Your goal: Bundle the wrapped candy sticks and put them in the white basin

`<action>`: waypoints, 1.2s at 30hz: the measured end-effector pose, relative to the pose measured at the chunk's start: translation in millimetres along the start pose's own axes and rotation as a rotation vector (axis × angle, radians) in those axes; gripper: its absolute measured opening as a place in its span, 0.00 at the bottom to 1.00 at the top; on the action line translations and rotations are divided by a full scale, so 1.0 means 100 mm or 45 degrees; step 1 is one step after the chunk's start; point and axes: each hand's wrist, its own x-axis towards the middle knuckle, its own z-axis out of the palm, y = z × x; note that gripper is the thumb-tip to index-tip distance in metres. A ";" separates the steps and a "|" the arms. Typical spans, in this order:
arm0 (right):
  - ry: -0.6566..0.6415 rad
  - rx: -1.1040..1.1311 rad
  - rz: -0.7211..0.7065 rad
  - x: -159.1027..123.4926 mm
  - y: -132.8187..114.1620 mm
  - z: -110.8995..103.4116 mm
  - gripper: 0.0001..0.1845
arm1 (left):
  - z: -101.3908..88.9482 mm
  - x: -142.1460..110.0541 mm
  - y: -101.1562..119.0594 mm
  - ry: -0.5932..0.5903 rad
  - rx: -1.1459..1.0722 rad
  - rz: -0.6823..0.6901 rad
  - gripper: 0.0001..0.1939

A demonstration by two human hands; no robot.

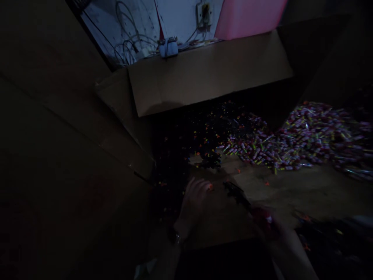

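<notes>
The scene is very dark. My left hand (pixel 196 197), with a watch on its wrist, reaches down onto the brown cardboard floor (pixel 291 190) of a big box. Its fingers are curled, and a small orange piece (pixel 210 187) sits at their tips. My right hand (pixel 269 225) is smeared by motion just to the right. Something red shows at it, and a dark strip (pixel 235 192) sticks out up and to the left. A large heap of small wrapped pieces (pixel 309 136), pink, yellow and green, lies beyond both hands at the right.
Scattered orange and dark bits (pixel 204 140) cover the shadowed middle of the floor. A cardboard flap (pixel 204 77) rises at the back, with dark cardboard walls on the left. Above the flap are a white wall with cables, a socket (pixel 204 13) and a pink sheet (pixel 247 15).
</notes>
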 end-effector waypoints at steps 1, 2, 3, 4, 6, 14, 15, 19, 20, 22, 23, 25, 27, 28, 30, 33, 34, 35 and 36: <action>0.000 0.031 0.030 0.00 -0.05 0.04 0.17 | 0.03 0.00 0.08 0.159 -0.118 -0.085 0.14; 0.000 0.071 0.069 0.00 -0.10 0.07 0.17 | 0.05 0.02 0.17 0.320 -0.250 -0.205 0.12; -0.005 0.114 0.107 0.02 -0.15 0.11 0.17 | 0.06 0.03 0.27 0.461 -0.405 -0.350 0.12; -0.019 0.153 0.141 0.03 -0.19 0.14 0.18 | 0.07 0.05 0.35 0.571 -0.583 -0.509 0.13; -0.094 0.207 0.198 0.08 -0.26 0.19 0.19 | 0.08 0.10 0.49 0.679 -0.978 -0.775 0.14; -0.353 0.308 0.168 0.11 -0.20 0.37 0.17 | -0.07 0.15 0.73 0.548 -1.488 -0.940 0.22; -0.357 0.301 0.144 0.10 -0.19 0.38 0.16 | -0.08 0.15 0.76 0.552 -1.480 -0.940 0.22; -0.285 0.204 0.021 0.07 -0.20 0.40 0.14 | -0.09 0.15 0.85 0.524 -1.452 -0.939 0.22; -0.248 0.177 -0.014 0.06 -0.20 0.40 0.14 | -0.08 0.15 0.86 0.515 -1.452 -0.936 0.22; -0.162 0.119 -0.080 0.06 -0.20 0.40 0.14 | -0.06 0.15 0.89 0.510 -1.455 -0.921 0.22; -0.131 0.089 -0.104 0.05 -0.19 0.39 0.14 | -0.05 0.15 0.90 0.507 -1.461 -0.911 0.22; -0.086 0.040 -0.138 0.03 -0.17 0.38 0.14 | -0.05 0.14 0.92 0.503 -1.473 -0.896 0.23; -0.069 0.018 -0.154 0.00 -0.16 0.35 0.14 | -0.05 0.14 0.93 0.499 -1.478 -0.892 0.23; -0.062 0.005 -0.166 -0.02 -0.16 0.34 0.13 | -0.06 0.14 0.93 0.497 -1.474 -0.896 0.23; -0.037 -0.073 -0.232 -0.05 -0.17 0.32 0.13 | -0.06 0.13 0.92 0.491 -1.456 -0.912 0.23; 0.034 -0.266 -0.374 -0.09 -0.18 0.29 0.12 | -0.07 0.11 0.90 0.466 -1.435 -0.920 0.21; 0.050 -0.331 -0.410 -0.10 -0.18 0.28 0.12 | -0.07 0.10 0.89 0.459 -1.422 -0.909 0.20; 0.062 -0.382 -0.428 -0.11 -0.17 0.28 0.13 | -0.07 0.09 0.87 0.456 -1.401 -0.893 0.19; 0.068 -0.422 -0.440 -0.11 -0.15 0.27 0.13 | -0.07 0.07 0.86 0.448 -1.377 -0.876 0.18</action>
